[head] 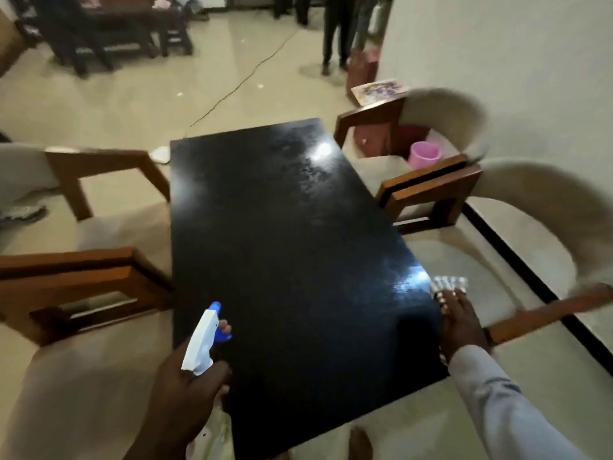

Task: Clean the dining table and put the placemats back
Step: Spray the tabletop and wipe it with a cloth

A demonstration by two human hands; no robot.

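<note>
A: Any writing you can read?
B: None legible. Your left hand (185, 380) grips the spray bottle (202, 340) over the black table's (282, 244) near-left edge.
A: And your right hand (459, 323)?
B: Fingers extended at the right edge, touching a blister pack (449, 283). A placemat (378, 89) sits on the far chair (368, 117).

Left hand (189, 383) gripping a spray bottle (202, 340), one finger on its trigger. Right hand (459, 323) reaching forward, fingers extended, touching a blister pack (447, 283).
</note>
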